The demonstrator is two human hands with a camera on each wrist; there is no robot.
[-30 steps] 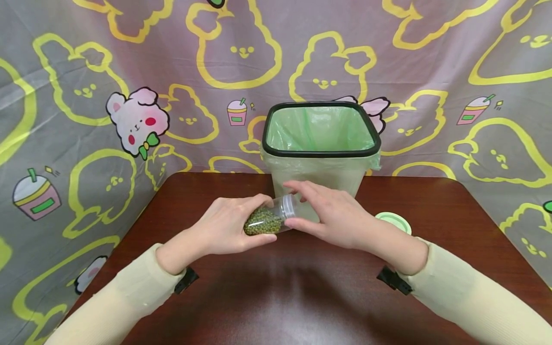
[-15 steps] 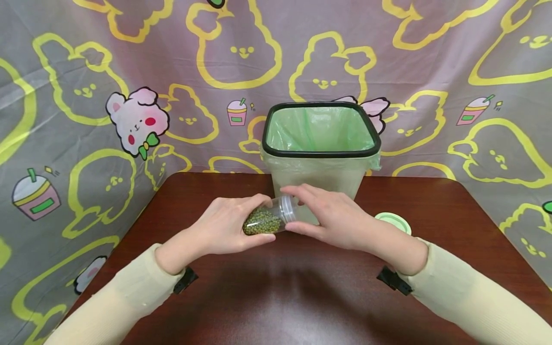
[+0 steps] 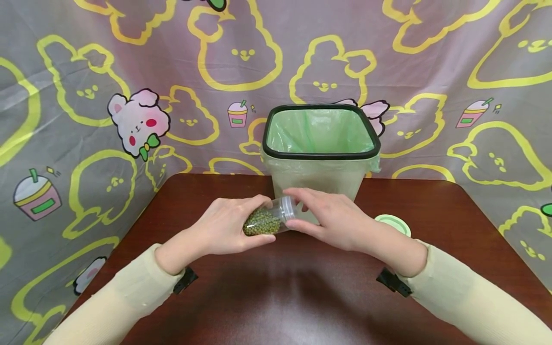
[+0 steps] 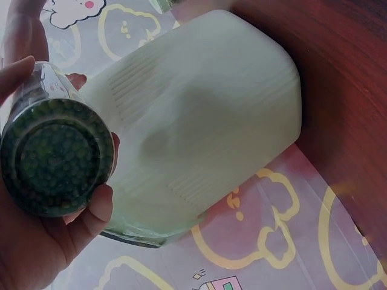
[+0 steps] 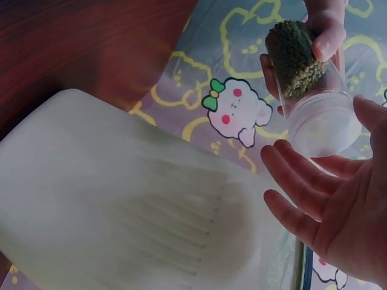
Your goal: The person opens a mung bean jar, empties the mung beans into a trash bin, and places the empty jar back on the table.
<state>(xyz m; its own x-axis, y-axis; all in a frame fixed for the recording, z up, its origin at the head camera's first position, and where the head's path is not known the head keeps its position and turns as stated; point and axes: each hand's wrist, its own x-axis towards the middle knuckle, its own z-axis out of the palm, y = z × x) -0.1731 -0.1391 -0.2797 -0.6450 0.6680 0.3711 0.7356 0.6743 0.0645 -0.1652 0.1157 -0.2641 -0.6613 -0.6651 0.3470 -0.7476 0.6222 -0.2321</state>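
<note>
1. Location. The jar (image 3: 272,215) is held raised above the tabletop (image 3: 224,297), on the person's side of the bin (image 3: 319,175), in front of the lower left part of its near wall. A pale green disc (image 3: 394,224) lies to the right of the bin, partly hidden by the right forearm.
2. Left hand. The left hand (image 3: 230,224) grips the jar body, thumb on one side and fingers around the other. The grasp is closed to the jar's width.
3. Right hand. The right hand (image 3: 334,220), in front of the bin's near wall, is partly closed, its thumb and index finger bent around the lid (image 3: 287,208). Other fingers are spread apart. How firmly it presses, the views do not tell.
4. Handling. Judged stiff-walled, smooth and somewhat slippery; fairly light, with most weight in the green beans (image 3: 261,223) at the base. Glass or plastic cannot be told; treat as fragile. Take hold around the filled body and, separately, by the lid's rim.
5. Orientation. The long axis runs roughly parallel to the bin's near wall, tilted slightly upward toward the lid. The lid end points to the person's right; the base points left, away from the bin.
</note>
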